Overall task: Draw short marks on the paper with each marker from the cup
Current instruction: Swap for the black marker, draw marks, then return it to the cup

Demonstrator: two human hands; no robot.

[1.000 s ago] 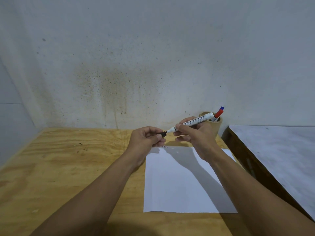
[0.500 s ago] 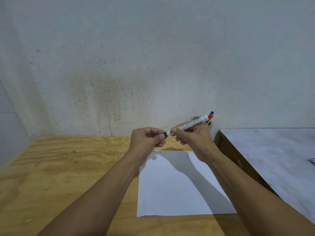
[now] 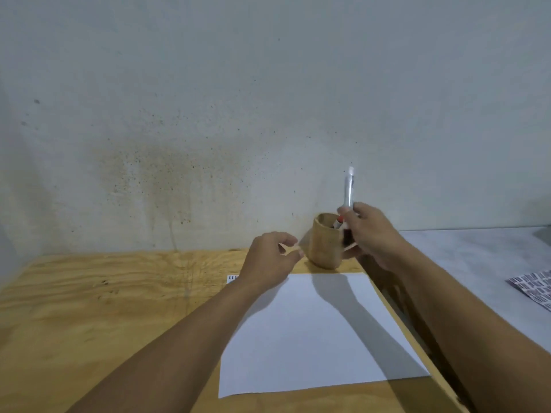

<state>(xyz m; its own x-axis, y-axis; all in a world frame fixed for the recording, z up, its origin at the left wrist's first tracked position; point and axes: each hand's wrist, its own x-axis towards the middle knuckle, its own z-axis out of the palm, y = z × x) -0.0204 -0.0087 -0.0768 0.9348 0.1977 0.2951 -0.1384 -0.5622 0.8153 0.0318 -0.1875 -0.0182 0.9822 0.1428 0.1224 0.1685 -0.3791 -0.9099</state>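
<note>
Since a second ago the two hands have come apart: the right hand (image 3: 368, 234) has swung the white marker (image 3: 348, 189) from lying level between both hands to standing nearly upright over the cup (image 3: 325, 241), while the left hand (image 3: 269, 257) has drawn back and hangs loosely curled above the top left corner of the paper (image 3: 313, 332), holding nothing that can be seen. The right hand's fingers are closed around the marker's lower end, its barrel blurred with motion; whether the cap is on cannot be told. A red-tipped marker (image 3: 338, 222) shows at the cup's rim just beside those fingers. The cup stands on the wooden table (image 3: 104, 308) just behind the paper's far edge, and a few short dark marks (image 3: 233, 277) sit at the sheet's far left corner. Judging from this, the marker is going back into the cup. To do it well, keep the barrel upright, aim for the open side of the mouth away from the red marker, and lower it gently so the light cup does not tip; the free left hand could steady the cup's wall.
</note>
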